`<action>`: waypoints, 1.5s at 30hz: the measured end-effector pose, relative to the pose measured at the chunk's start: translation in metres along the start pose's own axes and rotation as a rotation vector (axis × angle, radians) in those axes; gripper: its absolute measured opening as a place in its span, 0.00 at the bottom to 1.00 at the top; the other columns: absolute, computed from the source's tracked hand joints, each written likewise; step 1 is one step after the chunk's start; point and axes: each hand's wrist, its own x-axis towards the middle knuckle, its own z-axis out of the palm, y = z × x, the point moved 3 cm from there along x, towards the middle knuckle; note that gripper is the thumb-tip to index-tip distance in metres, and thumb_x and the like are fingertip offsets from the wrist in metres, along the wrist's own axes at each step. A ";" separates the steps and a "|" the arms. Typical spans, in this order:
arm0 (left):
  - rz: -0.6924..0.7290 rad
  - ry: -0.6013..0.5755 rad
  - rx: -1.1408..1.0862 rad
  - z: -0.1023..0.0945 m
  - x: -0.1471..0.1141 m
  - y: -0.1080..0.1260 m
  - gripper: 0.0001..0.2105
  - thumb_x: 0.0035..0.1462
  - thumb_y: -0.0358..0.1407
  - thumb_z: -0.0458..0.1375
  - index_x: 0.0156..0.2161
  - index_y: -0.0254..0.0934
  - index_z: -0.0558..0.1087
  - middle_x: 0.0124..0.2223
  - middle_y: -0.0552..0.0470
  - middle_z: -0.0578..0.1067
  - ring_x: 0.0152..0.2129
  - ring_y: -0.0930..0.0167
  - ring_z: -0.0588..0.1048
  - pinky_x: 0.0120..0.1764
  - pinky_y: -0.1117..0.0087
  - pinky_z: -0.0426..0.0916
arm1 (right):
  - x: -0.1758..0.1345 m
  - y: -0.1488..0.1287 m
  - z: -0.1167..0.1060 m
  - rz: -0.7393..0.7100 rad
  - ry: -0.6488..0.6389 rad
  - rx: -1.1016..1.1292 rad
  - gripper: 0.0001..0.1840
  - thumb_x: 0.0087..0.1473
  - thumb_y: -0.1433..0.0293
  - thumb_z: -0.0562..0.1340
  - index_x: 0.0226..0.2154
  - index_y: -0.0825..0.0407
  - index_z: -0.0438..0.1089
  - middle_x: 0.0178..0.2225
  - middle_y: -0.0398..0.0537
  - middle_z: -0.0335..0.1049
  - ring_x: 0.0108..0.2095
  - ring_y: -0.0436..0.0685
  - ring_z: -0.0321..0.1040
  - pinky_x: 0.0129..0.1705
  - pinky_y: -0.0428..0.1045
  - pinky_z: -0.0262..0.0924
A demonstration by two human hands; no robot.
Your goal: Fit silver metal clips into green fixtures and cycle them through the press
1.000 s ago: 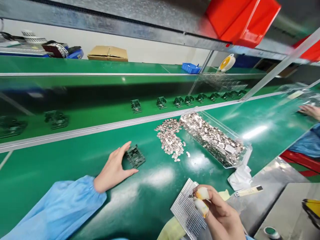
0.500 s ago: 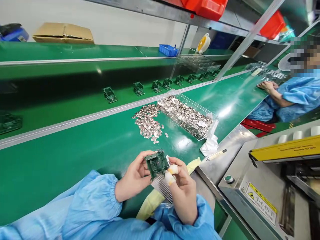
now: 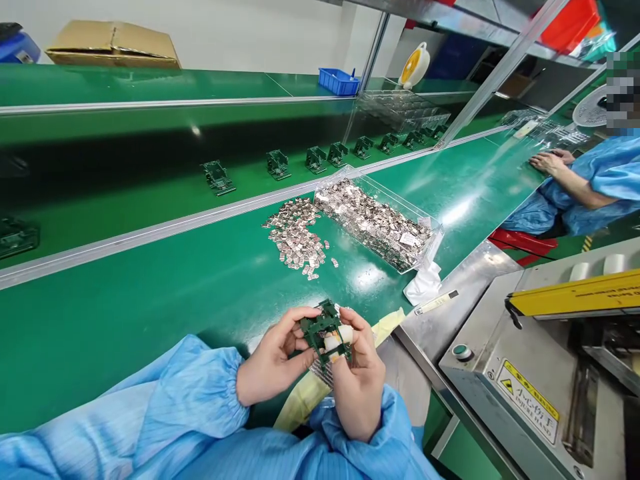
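Observation:
Between my two hands is a green circuit board assembly (image 3: 316, 328), held above the near edge of the bench. My left hand (image 3: 273, 360) grips its left side with thumb and fingers. My right hand (image 3: 357, 380) holds the right side; white coverings wrap some of its fingertips, and the fingers reach across the board's face. Whether a small part sits under those fingertips I cannot tell. Below the board show a striped sheet (image 3: 323, 375) and yellow cloth (image 3: 300, 403). Farther off lie a pile of small metal pieces (image 3: 297, 243) and a clear tray (image 3: 370, 217) full of them.
Several green board assemblies (image 3: 277, 165) stand in a row on the conveyor belt (image 3: 150, 193). At right are a white cloth (image 3: 424, 283), a marked strip (image 3: 437, 303) and a grey machine (image 3: 500, 347) with a yellow bar. A co-worker in blue (image 3: 595, 180) sits beyond.
The board has been turned in my hands, and my right fingers have moved from its edge onto its face. My view has shifted slightly.

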 end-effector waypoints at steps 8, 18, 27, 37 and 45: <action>-0.024 0.139 0.257 -0.002 -0.004 -0.001 0.11 0.62 0.35 0.57 0.49 0.41 0.67 0.34 0.53 0.73 0.27 0.76 0.71 0.31 0.78 0.69 | -0.003 0.002 0.007 -0.024 -0.003 -0.006 0.09 0.51 0.74 0.63 0.38 0.50 0.70 0.50 0.53 0.67 0.52 0.62 0.64 0.53 0.56 0.59; -0.073 0.206 0.344 -0.001 -0.006 0.002 0.10 0.62 0.36 0.56 0.48 0.41 0.68 0.31 0.54 0.71 0.23 0.75 0.68 0.26 0.77 0.64 | -0.004 0.002 0.016 0.215 -0.040 0.262 0.06 0.51 0.68 0.65 0.31 0.50 0.67 0.29 0.44 0.69 0.32 0.54 0.68 0.35 0.49 0.66; -0.163 0.194 0.251 0.010 -0.006 0.008 0.11 0.58 0.35 0.59 0.46 0.39 0.66 0.31 0.55 0.69 0.22 0.75 0.69 0.26 0.75 0.66 | -0.006 -0.006 0.016 0.249 0.012 0.381 0.09 0.49 0.69 0.65 0.27 0.49 0.62 0.24 0.40 0.65 0.24 0.50 0.63 0.24 0.44 0.60; -0.210 0.033 0.242 0.036 -0.004 0.001 0.13 0.59 0.38 0.59 0.49 0.40 0.67 0.38 0.51 0.72 0.30 0.72 0.73 0.33 0.73 0.72 | -0.036 0.025 -0.047 0.163 0.245 0.245 0.11 0.54 0.62 0.64 0.38 0.50 0.68 0.35 0.49 0.74 0.36 0.56 0.71 0.38 0.50 0.67; -0.272 -0.063 0.215 0.042 0.035 -0.024 0.21 0.57 0.40 0.61 0.54 0.38 0.63 0.39 0.50 0.72 0.32 0.70 0.75 0.33 0.71 0.75 | -0.047 0.074 -0.062 0.310 0.016 0.139 0.20 0.55 0.51 0.61 0.29 0.52 0.73 0.25 0.46 0.73 0.27 0.55 0.67 0.30 0.49 0.63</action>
